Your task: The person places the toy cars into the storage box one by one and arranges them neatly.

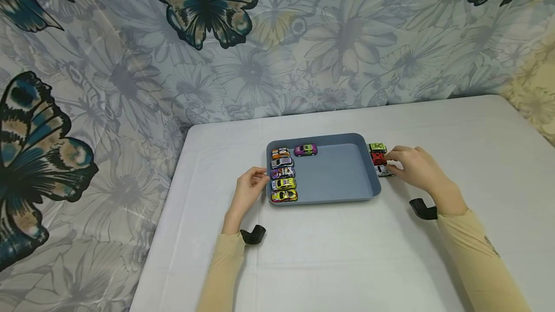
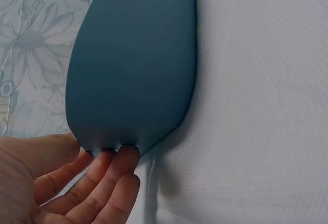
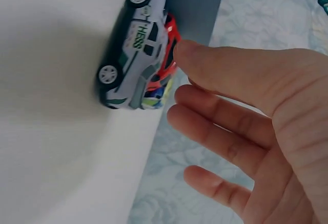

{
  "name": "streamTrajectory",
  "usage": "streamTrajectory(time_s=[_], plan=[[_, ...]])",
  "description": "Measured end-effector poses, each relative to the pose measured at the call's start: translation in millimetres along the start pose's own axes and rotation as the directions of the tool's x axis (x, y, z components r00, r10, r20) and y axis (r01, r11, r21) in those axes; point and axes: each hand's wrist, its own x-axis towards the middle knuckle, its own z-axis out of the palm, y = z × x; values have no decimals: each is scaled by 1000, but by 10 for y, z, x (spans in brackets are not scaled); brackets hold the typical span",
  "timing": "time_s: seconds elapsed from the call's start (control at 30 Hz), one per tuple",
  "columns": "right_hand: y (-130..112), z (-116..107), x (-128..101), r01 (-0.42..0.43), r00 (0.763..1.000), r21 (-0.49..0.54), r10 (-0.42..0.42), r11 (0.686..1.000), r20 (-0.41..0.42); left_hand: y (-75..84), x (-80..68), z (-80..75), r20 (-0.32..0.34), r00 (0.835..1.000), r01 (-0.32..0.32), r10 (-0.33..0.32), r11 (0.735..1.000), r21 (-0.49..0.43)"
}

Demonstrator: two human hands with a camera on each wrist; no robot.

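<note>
- Blue-grey tray (image 1: 342,177) toward back-centre of desk (image 1: 347,254), long side parallel to desk's back edge.
- Five toy cars lined along tray's left wall: orange (image 1: 280,153), silver (image 1: 282,162), purple-white (image 1: 283,173), yellow-green (image 1: 284,184), yellow-red (image 1: 284,196); a purple car (image 1: 305,149) at tray's back wall. Tight parking, probably to save room.
- Three more cars on desk, just outside tray's right wall: green car (image 1: 377,148), red car (image 1: 378,158), white car (image 1: 383,170).
- Left hand (image 1: 249,191) against tray's left rim, fingers straight, fingertips (image 2: 125,155) touching tray edge (image 2: 133,80); loose grip, holding nothing, likely steadying tray.
- Right hand (image 1: 414,165) over the outside cars, wrist low on desk, fingers extended toward red car (image 3: 166,60) and white car (image 3: 136,49).
- Right fingertip (image 3: 184,55) at or touching red car; grip wide, nothing clasped.
- Both forearms in tan sleeves, black wrist mounts visible.
</note>
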Motion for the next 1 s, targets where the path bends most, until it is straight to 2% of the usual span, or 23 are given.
streamTrajectory(time_s=[0.2,0.47,1.0], plan=[[32,48,-27,-3,1000,0,3,1000,23,9,-13,-4,-2,1000,2,-2,1000,-3],[41,72,-24,-48,993,7,47,999,113,4,-4,-4,3,1000,1,-1,1000,-2],[42,70,-25,-23,993,5,22,1000,116,7,-6,-5,8,1000,-5,5,1000,-5]])
